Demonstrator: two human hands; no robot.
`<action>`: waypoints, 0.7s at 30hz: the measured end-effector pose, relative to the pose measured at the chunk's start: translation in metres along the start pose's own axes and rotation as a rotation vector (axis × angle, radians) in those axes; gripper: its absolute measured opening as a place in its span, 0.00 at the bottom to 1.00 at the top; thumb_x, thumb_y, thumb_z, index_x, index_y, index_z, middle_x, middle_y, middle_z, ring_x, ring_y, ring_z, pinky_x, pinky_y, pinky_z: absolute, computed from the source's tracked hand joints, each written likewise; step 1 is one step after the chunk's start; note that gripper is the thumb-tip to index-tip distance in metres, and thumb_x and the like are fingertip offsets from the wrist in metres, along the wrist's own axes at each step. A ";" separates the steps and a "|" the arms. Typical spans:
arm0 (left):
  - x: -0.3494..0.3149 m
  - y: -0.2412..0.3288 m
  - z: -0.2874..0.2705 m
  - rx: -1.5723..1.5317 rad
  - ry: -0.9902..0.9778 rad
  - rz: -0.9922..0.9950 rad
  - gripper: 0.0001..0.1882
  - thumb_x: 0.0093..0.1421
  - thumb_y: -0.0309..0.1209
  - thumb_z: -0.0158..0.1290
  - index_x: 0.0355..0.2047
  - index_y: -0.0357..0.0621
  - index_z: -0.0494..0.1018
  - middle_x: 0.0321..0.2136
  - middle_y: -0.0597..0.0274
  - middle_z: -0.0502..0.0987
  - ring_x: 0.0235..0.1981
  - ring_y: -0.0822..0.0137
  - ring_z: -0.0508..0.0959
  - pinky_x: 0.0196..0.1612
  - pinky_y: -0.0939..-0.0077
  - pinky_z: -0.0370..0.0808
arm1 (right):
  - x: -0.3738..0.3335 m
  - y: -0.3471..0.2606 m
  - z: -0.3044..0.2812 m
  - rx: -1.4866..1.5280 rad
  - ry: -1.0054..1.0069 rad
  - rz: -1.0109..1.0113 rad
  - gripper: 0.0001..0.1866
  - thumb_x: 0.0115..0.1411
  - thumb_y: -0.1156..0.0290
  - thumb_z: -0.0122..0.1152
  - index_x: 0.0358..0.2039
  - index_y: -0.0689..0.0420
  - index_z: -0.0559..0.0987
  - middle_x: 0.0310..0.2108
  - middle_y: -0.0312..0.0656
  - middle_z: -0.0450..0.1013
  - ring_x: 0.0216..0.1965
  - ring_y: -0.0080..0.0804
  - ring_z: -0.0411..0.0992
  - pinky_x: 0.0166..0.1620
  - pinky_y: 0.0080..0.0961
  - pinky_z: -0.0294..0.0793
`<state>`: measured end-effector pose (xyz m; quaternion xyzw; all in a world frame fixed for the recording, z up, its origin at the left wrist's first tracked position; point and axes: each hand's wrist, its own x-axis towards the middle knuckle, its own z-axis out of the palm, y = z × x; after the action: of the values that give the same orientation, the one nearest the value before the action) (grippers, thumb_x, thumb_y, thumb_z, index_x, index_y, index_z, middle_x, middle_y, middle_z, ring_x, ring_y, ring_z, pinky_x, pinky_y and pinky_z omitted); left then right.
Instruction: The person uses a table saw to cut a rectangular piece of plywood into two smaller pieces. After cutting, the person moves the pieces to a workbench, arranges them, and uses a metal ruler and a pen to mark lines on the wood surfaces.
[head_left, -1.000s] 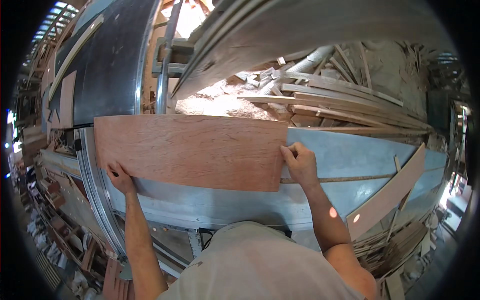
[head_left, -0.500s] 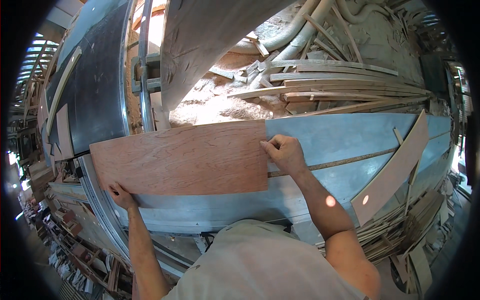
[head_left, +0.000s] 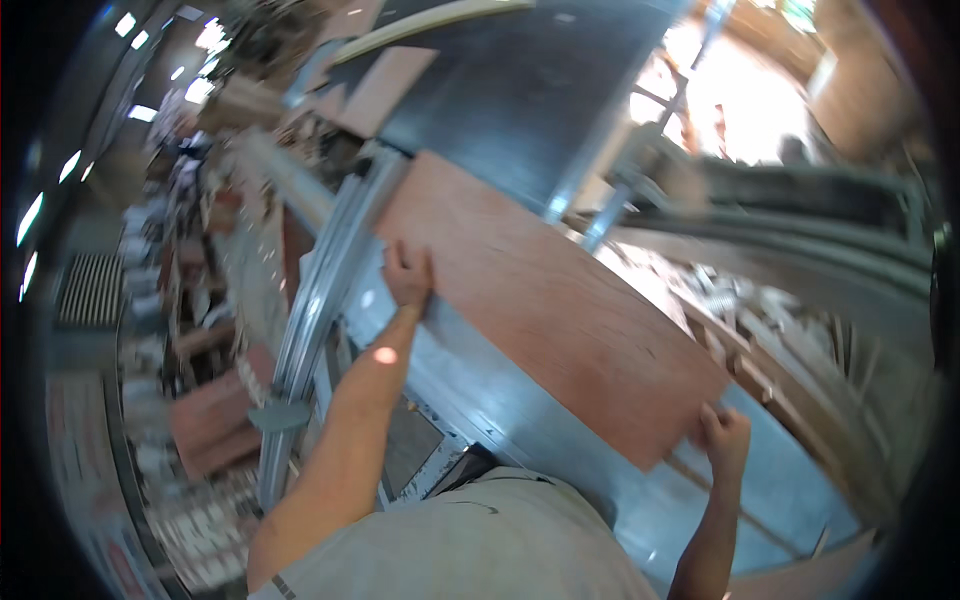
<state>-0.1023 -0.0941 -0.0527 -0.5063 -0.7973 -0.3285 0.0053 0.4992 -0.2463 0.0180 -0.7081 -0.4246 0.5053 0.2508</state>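
Observation:
A long reddish-brown plywood panel [head_left: 560, 310] lies flat across a pale metal saw table [head_left: 500, 395]. My left hand [head_left: 408, 275] is at its near edge by the left end, fingers bent against the wood. At the right end, my right hand [head_left: 722, 438] holds the short edge with closed fingers. Beyond the panel is a dark, smooth table surface [head_left: 500, 110]. The panel's left end comes up to a ribbed metal rail [head_left: 325, 275]. Motion blurs the picture somewhat.
Thin wood offcuts [head_left: 390, 90] lie on the far left of the dark surface. Long wooden strips [head_left: 790, 400] are heaped behind the table on the right. Reddish boards [head_left: 215, 420] and other stacked pieces are on the left, past the rail.
My view has swung to the left, so the panel now slants down to the right and more of the left side shows. Both hands remain at the panel's edges.

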 end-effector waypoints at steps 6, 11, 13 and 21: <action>-0.007 0.022 -0.026 0.083 0.004 -0.139 0.37 0.54 0.48 0.59 0.59 0.39 0.65 0.63 0.50 0.63 0.69 0.47 0.55 0.68 0.45 0.46 | 0.003 -0.008 0.013 0.178 0.009 0.144 0.15 0.61 0.67 0.63 0.24 0.67 0.77 0.17 0.44 0.75 0.15 0.26 0.72 0.18 0.20 0.69; -0.008 0.026 -0.009 0.070 -0.003 -0.144 0.38 0.55 0.47 0.58 0.61 0.39 0.63 0.64 0.50 0.62 0.69 0.46 0.54 0.68 0.45 0.46 | 0.013 -0.005 0.000 0.173 -0.013 0.176 0.16 0.62 0.66 0.64 0.24 0.67 0.77 0.17 0.44 0.75 0.16 0.27 0.74 0.18 0.20 0.72; -0.005 0.023 -0.006 0.083 -0.012 -0.149 0.38 0.56 0.47 0.58 0.63 0.40 0.63 0.64 0.47 0.62 0.69 0.47 0.54 0.69 0.47 0.44 | 0.019 -0.009 0.002 0.183 -0.031 0.175 0.16 0.62 0.67 0.63 0.24 0.68 0.77 0.17 0.44 0.75 0.15 0.27 0.74 0.18 0.20 0.73; 0.022 -0.009 0.016 0.075 -0.016 -0.148 0.38 0.56 0.46 0.59 0.62 0.38 0.63 0.65 0.47 0.62 0.69 0.45 0.54 0.68 0.44 0.47 | 0.046 -0.026 0.033 0.225 -0.027 0.248 0.16 0.61 0.69 0.63 0.22 0.69 0.78 0.17 0.45 0.75 0.15 0.28 0.74 0.18 0.20 0.73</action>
<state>-0.1148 -0.0706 -0.0625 -0.4479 -0.8444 -0.2937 -0.0063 0.4651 -0.1961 0.0034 -0.7158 -0.2781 0.5861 0.2585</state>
